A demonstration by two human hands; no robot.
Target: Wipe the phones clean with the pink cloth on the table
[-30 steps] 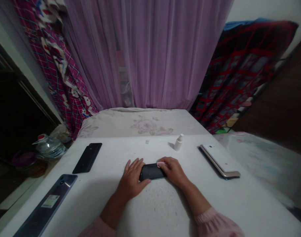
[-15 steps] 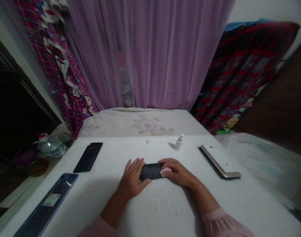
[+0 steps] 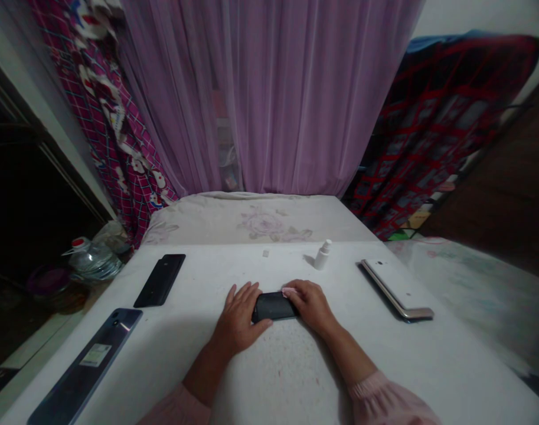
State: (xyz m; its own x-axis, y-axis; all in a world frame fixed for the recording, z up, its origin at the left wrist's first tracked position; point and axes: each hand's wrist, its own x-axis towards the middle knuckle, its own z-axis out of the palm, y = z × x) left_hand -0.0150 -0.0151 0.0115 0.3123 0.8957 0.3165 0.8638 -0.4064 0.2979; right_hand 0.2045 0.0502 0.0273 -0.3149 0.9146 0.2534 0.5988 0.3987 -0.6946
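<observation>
A dark smartphone [image 3: 273, 307] lies flat, lengthwise across the white-covered table in front of me. My left hand [image 3: 237, 320] grips its left end, with the thumb along the near edge and the fingers around the end and far corner. Pinched in the fingers of my right hand [image 3: 313, 307] is a small pink cloth [image 3: 289, 291], pressed on the phone near its far right edge. The right end of the phone is hidden under that hand. Beyond the right hand a small white spray bottle [image 3: 322, 255] stands upright.
At the left lie two black phones [image 3: 159, 281], overlapping, and a larger dark blue phone [image 3: 87, 366] with a label. A stack of phones [image 3: 397, 289], white on top, rests at the right. A tiny pale square [image 3: 265, 254] sits farther back. Purple curtains [image 3: 287, 94] hang behind the table.
My right hand has slid the pink cloth away from me and slightly left, toward the phone's far edge. My left hand keeps its hold on the phone.
</observation>
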